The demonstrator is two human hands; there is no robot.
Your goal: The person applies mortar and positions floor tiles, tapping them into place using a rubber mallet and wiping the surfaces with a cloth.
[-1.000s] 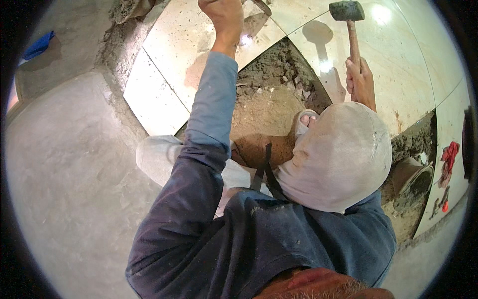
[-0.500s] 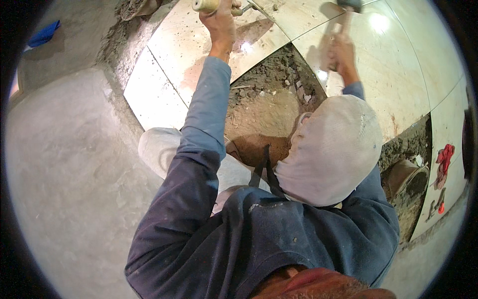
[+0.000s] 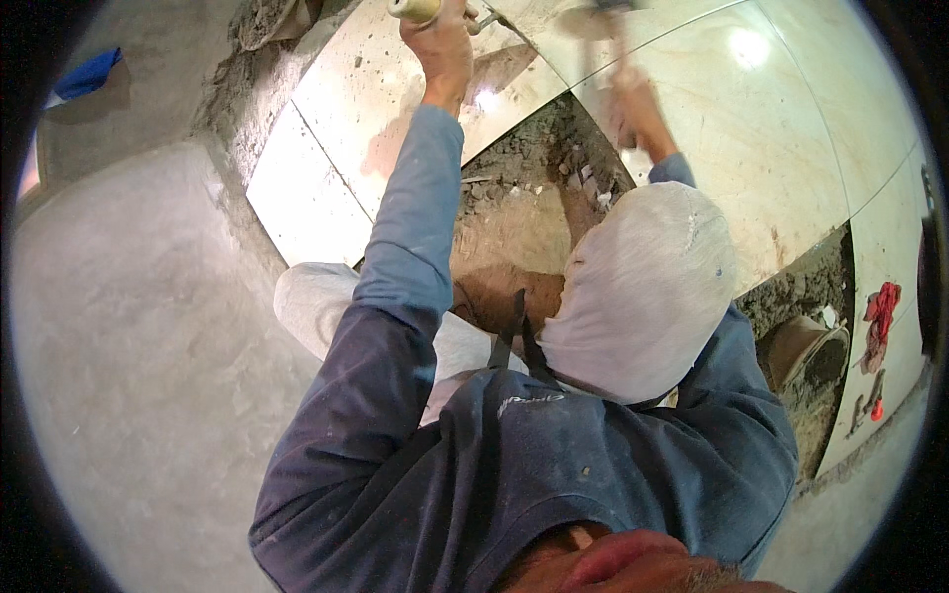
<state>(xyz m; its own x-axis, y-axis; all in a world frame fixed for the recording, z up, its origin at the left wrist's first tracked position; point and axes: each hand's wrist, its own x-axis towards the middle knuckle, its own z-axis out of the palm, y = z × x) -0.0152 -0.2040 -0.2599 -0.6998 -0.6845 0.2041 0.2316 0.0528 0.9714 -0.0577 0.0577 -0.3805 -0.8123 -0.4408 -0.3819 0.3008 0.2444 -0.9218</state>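
My left hand [image 3: 444,51] grips a tool with a pale cylindrical handle [image 3: 414,8] and a metal neck, probably a trowel, above a glossy cream floor tile [image 3: 366,119] at the upper centre. To its right, my right hand [image 3: 633,109] is closed on a rubber mallet [image 3: 612,44], blurred by motion, its head near the top edge over another tile [image 3: 751,138]. Between the tiles is an uncovered patch of rough mortar and soil [image 3: 524,148] with loose chips, beside my bent knee in pale trousers [image 3: 643,296].
Grey concrete floor [image 3: 129,376] fills the left, with a blue item [image 3: 84,74] on it. A dusty bucket [image 3: 277,25] sits at the top. At the right are a trench with a dirty container [image 3: 806,351], a red rag [image 3: 880,321] and small tools [image 3: 870,405] on tile.
My right hand and mallet have swung up and to the left and are blurred. My left hand with its tool has shifted slightly, the handle's end now showing.
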